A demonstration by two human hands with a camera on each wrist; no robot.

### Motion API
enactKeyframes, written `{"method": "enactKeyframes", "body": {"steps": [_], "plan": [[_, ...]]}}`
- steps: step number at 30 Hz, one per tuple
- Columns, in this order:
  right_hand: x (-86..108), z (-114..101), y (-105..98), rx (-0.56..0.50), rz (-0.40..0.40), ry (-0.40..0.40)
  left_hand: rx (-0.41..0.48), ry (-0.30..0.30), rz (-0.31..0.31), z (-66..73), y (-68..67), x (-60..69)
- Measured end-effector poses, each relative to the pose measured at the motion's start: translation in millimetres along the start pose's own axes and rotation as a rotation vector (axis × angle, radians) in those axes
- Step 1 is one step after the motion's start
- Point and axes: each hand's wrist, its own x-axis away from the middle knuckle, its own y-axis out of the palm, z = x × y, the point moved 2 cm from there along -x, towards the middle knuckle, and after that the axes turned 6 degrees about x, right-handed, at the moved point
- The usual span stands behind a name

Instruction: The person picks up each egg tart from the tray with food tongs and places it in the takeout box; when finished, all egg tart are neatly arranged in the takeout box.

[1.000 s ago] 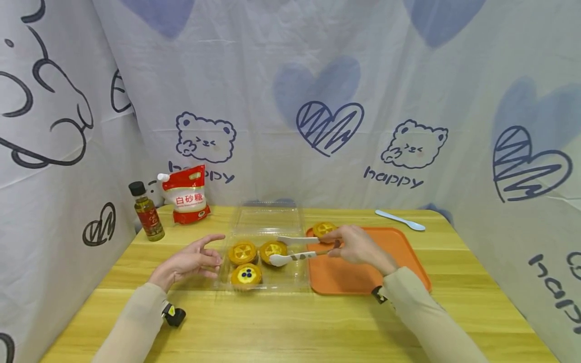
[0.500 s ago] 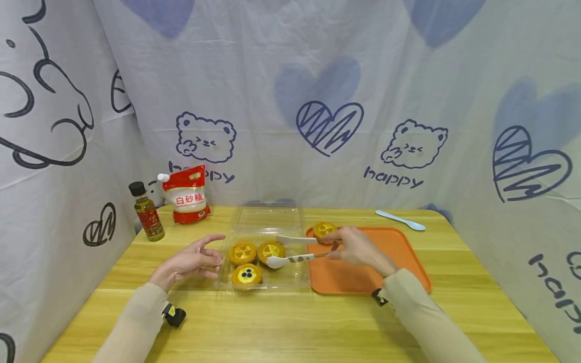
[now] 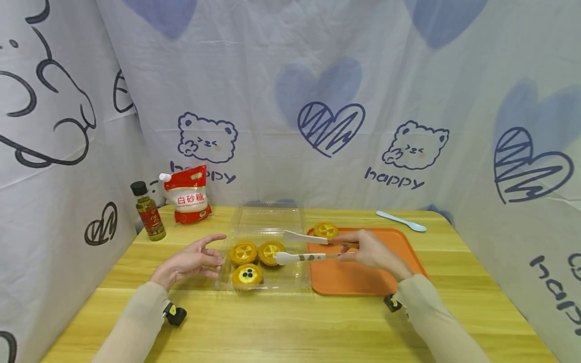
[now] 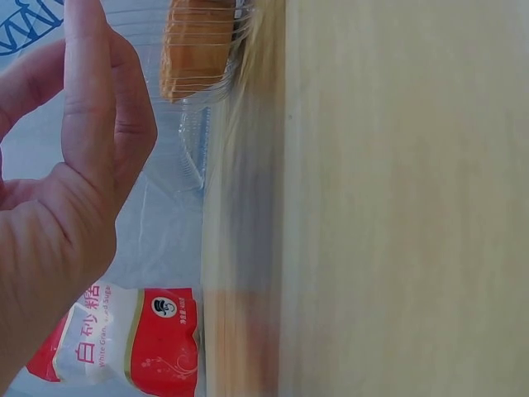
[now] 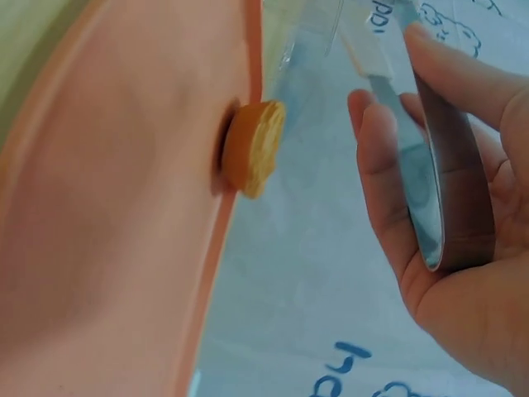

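"Both the right hand [image 3: 374, 252] and the tongs [image 3: 310, 257] sit slightly farther right than half a second ago, while the left hand [image 3: 192, 259] stays put."

"Start from the left, then. Anything readable?"

"One black-capped bottle [image 3: 151, 217], its red label too small to make out. Just beside it, one red-and-white bag [image 3: 188, 196] reads 白砂糖, with smaller English ending in 'Sugar' in the left wrist view."

"And the left hand?"

"Loose, fingers apart and slightly bent, just beside the left edge of one clear container [image 3: 286, 276]. Its lid stands open, and I count three inside: two yellow-topped tarts [image 3: 244, 253] and one berry tart [image 3: 247, 276] with three dark berries."

"How are the tongs held?"

"The right hand pinches that one pair between thumb and fingers. Its arms are spread, and the nearer tip overlaps the right-hand yellow-topped tart [image 3: 271, 253] in the head view; I can't tell whether they touch."

"Farther right?"

"A fourth tart [image 3: 326, 230] at the far left corner of one orange tray [image 3: 363, 282], then one pale blue spoon [image 3: 401, 221] behind it. On the cloth [image 3: 272, 171], 'happy' stands under each of two bears [image 3: 207, 137], the left word partly hidden by the bag."
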Motion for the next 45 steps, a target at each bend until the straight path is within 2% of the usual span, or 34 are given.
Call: {"method": "enactKeyframes", "body": {"steps": [6, 14, 21, 27, 33, 38, 45], "plan": [[5.7, 13.5, -1.9, -0.043, 0.009, 0.029, 0.001, 0.004, -0.006, 0.7, 0.0, -0.2], [14.5, 28.6, -3.4, -0.031, 0.067, 0.037, -0.012, 0.010, -0.003, -0.7, -0.9, -0.7], [21.6, 38.1, -9.0, -0.016, 0.127, 0.088, -0.018, 0.012, -0.011, 0.2, -1.0, -0.8], [24.7, 46.9, -13.8, -0.027, 0.175, 0.089, -0.009, 0.011, -0.019, 0.8, -2.0, -2.0], [26.5, 57.8, -12.8, -0.071, 0.195, 0.104, -0.015, 0.005, -0.029, 0.9, -2.4, -0.4], [27.4, 65.3, -16.2, -0.147, 0.213, 0.120, -0.014, 0.007, -0.022, 1.3, -2.4, -0.1], [37.1, 78.0, -23.7, -0.132, 0.204, 0.158, -0.014, 0.003, -0.017, 0.9, -2.4, -1.0]]}}
